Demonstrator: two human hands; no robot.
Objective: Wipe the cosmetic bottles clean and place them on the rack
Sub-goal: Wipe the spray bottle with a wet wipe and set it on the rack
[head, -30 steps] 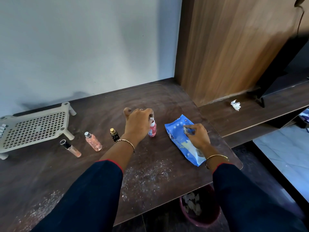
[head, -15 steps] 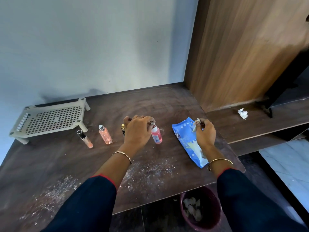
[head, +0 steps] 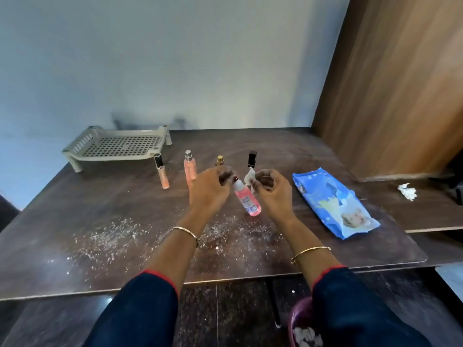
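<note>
While you looked down through the head camera, your left hand (head: pixel 210 189) hung over the middle of the dark wooden surface (head: pixel 75 259). Its grip was curled, with the fingertips closed round the cap end of the pink bottle (head: pixel 248 201). That bottle was tilted, cap up toward the left hand and base down toward you; whether the base touched the surface could not be told. Your right hand (head: pixel 273 194) was level with the left, its grip narrowed to a pinch on a small white wipe (head: pixel 249 177). The wipe was just beside the bottle's neck.

Behind your hands stood four more containers in a row:
- a peach tube (head: pixel 162 174) with a black cap
- a peach spray bottle (head: pixel 190 169)
- a gold-capped bottle (head: pixel 220 160), partly hidden by the left hand
- a black-capped bottle (head: pixel 252 159)

The beige perforated rack (head: pixel 117 146) stood at the far left against the wall, with nothing on it. A blue wipes pack (head: pixel 333 204) lay flat to your right. White powder (head: pixel 112 236) was scattered across the near part of the surface. A crumpled tissue (head: pixel 407 200) lay on the lower shelf to the right.
</note>
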